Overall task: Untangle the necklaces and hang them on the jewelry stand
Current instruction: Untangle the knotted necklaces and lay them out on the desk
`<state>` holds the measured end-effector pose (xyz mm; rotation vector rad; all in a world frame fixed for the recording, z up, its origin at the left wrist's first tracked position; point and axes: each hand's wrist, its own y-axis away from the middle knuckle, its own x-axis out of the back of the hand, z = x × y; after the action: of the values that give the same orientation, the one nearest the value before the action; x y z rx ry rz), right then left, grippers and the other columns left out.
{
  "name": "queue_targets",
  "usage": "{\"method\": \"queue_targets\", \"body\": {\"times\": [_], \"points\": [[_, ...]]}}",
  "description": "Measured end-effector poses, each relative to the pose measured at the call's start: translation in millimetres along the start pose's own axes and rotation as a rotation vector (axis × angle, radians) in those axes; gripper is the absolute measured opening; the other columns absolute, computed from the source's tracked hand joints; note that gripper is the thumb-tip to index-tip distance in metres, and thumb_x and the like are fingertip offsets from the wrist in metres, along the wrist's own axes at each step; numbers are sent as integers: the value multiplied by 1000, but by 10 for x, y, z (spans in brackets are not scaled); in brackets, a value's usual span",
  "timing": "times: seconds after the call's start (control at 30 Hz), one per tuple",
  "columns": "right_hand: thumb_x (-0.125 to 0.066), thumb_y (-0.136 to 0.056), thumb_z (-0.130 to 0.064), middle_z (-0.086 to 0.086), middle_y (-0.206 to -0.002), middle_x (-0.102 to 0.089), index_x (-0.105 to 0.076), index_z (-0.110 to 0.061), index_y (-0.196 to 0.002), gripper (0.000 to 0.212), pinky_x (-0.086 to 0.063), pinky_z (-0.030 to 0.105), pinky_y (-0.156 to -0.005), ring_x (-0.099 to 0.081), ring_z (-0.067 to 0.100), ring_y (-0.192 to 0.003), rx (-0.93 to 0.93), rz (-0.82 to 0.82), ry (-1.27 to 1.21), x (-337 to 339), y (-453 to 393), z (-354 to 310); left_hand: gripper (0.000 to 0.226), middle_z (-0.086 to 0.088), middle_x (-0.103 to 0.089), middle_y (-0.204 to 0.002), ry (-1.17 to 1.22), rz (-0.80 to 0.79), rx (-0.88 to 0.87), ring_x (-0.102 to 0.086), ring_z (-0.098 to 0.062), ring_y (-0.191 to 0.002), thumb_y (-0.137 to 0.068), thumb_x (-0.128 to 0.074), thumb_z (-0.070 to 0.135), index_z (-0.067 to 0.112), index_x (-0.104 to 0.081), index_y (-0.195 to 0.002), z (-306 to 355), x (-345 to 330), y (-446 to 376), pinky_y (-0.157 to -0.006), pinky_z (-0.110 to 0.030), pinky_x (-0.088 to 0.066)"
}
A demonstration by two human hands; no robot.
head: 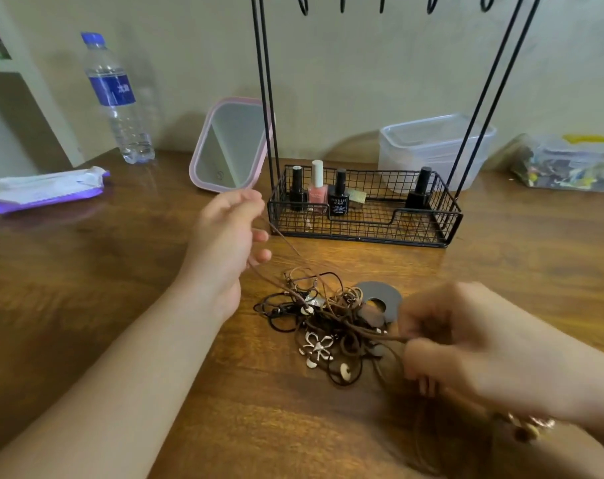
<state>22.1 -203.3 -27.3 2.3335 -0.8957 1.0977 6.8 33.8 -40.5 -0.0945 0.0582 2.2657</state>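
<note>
A tangled heap of brown and black cord necklaces (323, 319) lies on the wooden table, with a white flower pendant (316, 349) and a grey ring-shaped disc (380, 297) in it. My left hand (226, 243) is raised left of the heap and pinches a brown cord (286, 243) that runs down into the tangle. My right hand (466, 344), blurred, grips another stretch of brown cord at the heap's right side. The black wire jewelry stand (362, 216) stands behind the heap, its hooks at the top edge of the view.
Several nail polish bottles (317, 183) stand in the stand's basket. A pink-framed mirror (229, 146) leans behind my left hand. A water bottle (115, 98) and a wipes pack (48, 190) sit far left; a clear plastic box (435, 146) and a plastic bag (570, 164) sit at the back right.
</note>
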Motion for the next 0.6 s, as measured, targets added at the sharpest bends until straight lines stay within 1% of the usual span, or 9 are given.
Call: {"method": "queue_targets", "body": {"times": [0.07,0.1,0.17,0.2,0.27,0.33,0.43,0.53,0.6], "points": [[-60,-76,-9,11,-64,-70,-54,-18,-67,15,-51,38,-54,-65,22,-53,-52,-93,-292,71,-8,0,29,11,-56,-119,-299,-74,-217,-56,-6,-102,-95,-61,17,28,-58,-121,-42,-30,63,-85,-26,-49],[-59,-73,-7,13,-62,-69,-57,-20,-69,13,-49,36,-52,-63,24,-50,-73,-120,-353,96,-9,29,39,16,-53,-124,-451,-118,-381,-52,-1,-111,-91,-64,14,30,-54,-126,-51,-39,109,-95,-23,-44],[-61,-70,-14,9,-57,-65,-63,-23,-78,12,-43,28,-47,-54,21,-45,-97,-173,-358,136,-8,56,49,22,-52,-126,-649,-301,-667,-44,6,-122,-87,-66,8,34,-54,-126,-39,-43,183,-107,-19,-33],[-68,-75,-23,5,-54,-60,-66,-25,-84,9,-39,25,-45,-48,18,-44,-104,-206,-335,152,-4,58,47,22,-55,-125,-709,-439,-724,-44,7,-124,-86,-66,6,35,-57,-123,-33,-35,204,-109,-17,-32],[-70,-84,-53,-3,-51,-51,-70,-27,-92,27,-30,20,-43,-36,11,-43,-102,-273,-218,188,16,51,41,23,-60,-118,-819,-698,-721,-47,6,-122,-87,-64,7,35,-62,-117,-41,-6,221,-108,-18,-34],[-53,-76,-67,-6,-48,-49,-71,-34,-88,39,-27,15,-42,-34,6,-41,-79,-263,-84,212,36,31,41,26,-60,-114,-935,-843,-725,-47,3,-121,-85,-64,10,36,-64,-117,-66,9,217,-110,-25,-34],[-43,-71,-70,-5,-47,-43,-67,-33,-74,44,-30,18,-44,-34,7,-43,-37,-153,-27,267,59,56,40,25,-61,-111,-947,-912,-651,-50,0,-118,-85,-68,14,37,-64,-117,-81,12,218,-106,-29,-39],[-46,-73,-66,-4,-48,-43,-66,-26,-71,45,-31,20,-45,-35,6,-44,-60,-123,1,310,57,94,34,23,-60,-107,-911,-909,-661,-53,-3,-113,-85,-74,21,36,-64,-114,-102,-6,226,-98,-31,-45],[-50,-82,-59,-7,-48,-45,-67,-25,-72,39,-32,17,-46,-38,5,-45,-87,-138,36,302,51,110,31,22,-57,-108,-867,-916,-682,-54,-5,-112,-85,-76,21,35,-64,-109,-129,-34,243,-97,-32,-46]]}}
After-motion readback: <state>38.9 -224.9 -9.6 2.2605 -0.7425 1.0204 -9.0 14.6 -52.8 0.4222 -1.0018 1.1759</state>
